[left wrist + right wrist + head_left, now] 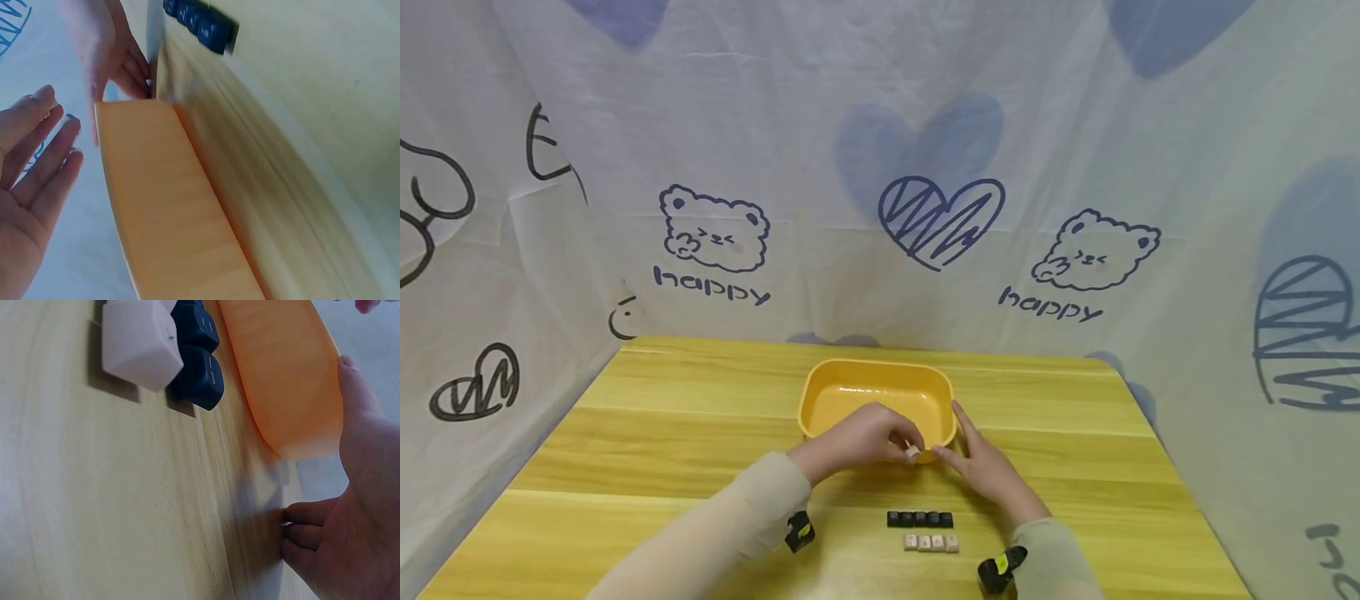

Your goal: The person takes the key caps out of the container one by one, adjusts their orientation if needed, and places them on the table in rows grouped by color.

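Note:
In the head view, my left hand (867, 435) pinches a small white keycap (913, 452) over the near right corner of a yellow plastic box (820, 404). Only a sliver of that keycap shows between thumb and fingertips. My right hand (988, 471) touches the box at the same corner, its thumb on the rim and its index finger along the right side. The right wrist view has the other right fingers (306, 528) extended down to the table beside the box. Nearer to me lie a row of black keycaps (920, 519) and a row of white keycaps (931, 543).
The box stands near the back of a wood-grain table (685, 400). A white cloth (820, 275) printed with hearts and bears hangs behind and at both sides. Each wrist wears a black camera mount; the right one (997, 571) sits close to the white keycaps.

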